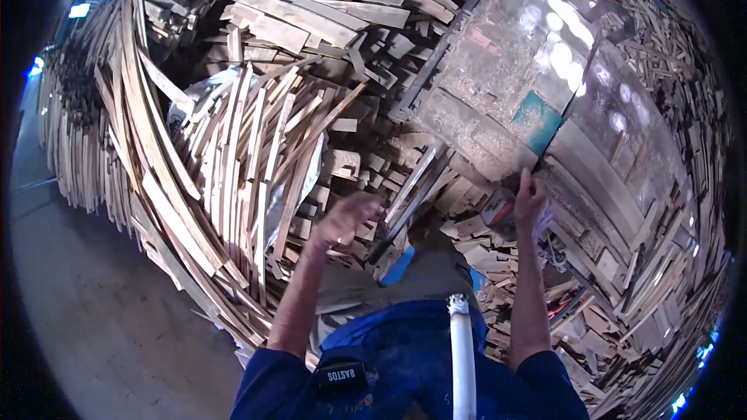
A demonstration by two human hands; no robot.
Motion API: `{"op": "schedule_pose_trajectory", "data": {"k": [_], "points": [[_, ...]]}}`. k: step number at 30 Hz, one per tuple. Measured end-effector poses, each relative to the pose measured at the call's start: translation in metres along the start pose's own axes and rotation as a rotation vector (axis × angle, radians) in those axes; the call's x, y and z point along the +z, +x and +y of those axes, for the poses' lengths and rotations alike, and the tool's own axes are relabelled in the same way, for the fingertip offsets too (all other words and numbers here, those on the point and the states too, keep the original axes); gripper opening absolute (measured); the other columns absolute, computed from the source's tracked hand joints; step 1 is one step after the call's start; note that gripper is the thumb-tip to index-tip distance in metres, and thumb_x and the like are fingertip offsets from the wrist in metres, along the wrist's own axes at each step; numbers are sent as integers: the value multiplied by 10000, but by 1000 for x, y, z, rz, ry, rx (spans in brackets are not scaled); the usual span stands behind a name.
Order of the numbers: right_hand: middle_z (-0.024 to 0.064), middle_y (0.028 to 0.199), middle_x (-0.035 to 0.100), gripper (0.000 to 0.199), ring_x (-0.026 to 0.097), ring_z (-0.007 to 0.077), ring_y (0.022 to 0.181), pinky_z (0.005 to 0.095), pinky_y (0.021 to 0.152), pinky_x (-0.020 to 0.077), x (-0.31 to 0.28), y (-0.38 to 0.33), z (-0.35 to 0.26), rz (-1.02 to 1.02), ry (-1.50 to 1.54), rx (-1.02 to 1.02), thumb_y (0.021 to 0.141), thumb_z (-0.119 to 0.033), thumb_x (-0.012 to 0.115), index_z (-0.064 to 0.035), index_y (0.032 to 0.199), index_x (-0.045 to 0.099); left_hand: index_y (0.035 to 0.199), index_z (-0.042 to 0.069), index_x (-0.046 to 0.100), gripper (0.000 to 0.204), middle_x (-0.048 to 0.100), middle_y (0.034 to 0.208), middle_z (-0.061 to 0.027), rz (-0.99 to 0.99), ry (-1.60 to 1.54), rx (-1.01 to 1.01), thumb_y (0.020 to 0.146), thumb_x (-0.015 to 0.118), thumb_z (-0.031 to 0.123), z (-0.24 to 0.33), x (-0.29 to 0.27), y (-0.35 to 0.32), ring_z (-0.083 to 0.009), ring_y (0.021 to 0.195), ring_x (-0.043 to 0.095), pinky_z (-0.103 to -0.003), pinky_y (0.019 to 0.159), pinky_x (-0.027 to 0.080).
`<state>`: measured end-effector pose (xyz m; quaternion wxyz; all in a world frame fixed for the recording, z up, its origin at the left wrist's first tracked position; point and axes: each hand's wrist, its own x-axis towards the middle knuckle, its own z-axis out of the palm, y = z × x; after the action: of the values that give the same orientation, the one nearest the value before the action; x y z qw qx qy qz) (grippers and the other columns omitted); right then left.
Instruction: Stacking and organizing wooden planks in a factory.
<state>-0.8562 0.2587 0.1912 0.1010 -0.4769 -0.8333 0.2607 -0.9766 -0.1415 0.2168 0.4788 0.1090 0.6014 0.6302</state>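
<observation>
My left hand [348, 218] hovers over the heap of offcuts at the left of the worktable, slightly smeared by motion. Its fingers are loosely bent and apart, with nothing seen in them. My right hand [531, 201] is at the near edge of the worktable [475, 128], fingers drawn together; what they hold, if anything, is hidden. Sawdust and a green patch [537, 122] cover part of that worn tabletop. Just left of the right hand, below the edge, sits a dark and reddish object [499, 211] of unclear kind. A lit cigarette [462, 358] juts into view at the bottom.
Long thin wood strips [241, 163] lie bundled on the left, partly over a white sack [210, 93]. Short wood offcuts [350, 163] surround my legs. More boards [303, 19] are stacked behind. Scrap wood [646, 264] fills the right. Bare floor [101, 303] shows at lower left.
</observation>
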Motion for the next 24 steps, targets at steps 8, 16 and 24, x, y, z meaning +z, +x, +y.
{"op": "schedule_pose_trajectory", "data": {"k": [8, 16, 24], "points": [[165, 798, 625, 430, 615, 387, 782, 500, 656, 443, -5, -17, 0, 1, 48, -72, 961, -426, 577, -51, 753, 606, 1244, 30, 600, 478, 670, 1073, -77, 606, 145, -318, 946, 644, 400, 93, -7, 4, -174, 917, 664, -334, 819, 512], [125, 783, 609, 364, 604, 352, 746, 484, 648, 457, -19, -30, 2, 138, 129, -78, 942, -345, 612, -66, 711, 576, 1199, 76, 649, 308, 679, 1036, -15, 268, -64, -21, 945, 684, 248, 85, 80, 80, -131, 963, 637, -288, 808, 512], [127, 797, 593, 307, 592, 340, 792, 478, 693, 463, -25, -37, 2, 152, 124, -142, 930, -307, 624, -58, 752, 594, 1190, 19, 628, 376, 665, 983, -22, 35, 48, -62, 952, 679, 306, 86, 147, 92, -113, 832, 618, -272, 782, 521]]}}
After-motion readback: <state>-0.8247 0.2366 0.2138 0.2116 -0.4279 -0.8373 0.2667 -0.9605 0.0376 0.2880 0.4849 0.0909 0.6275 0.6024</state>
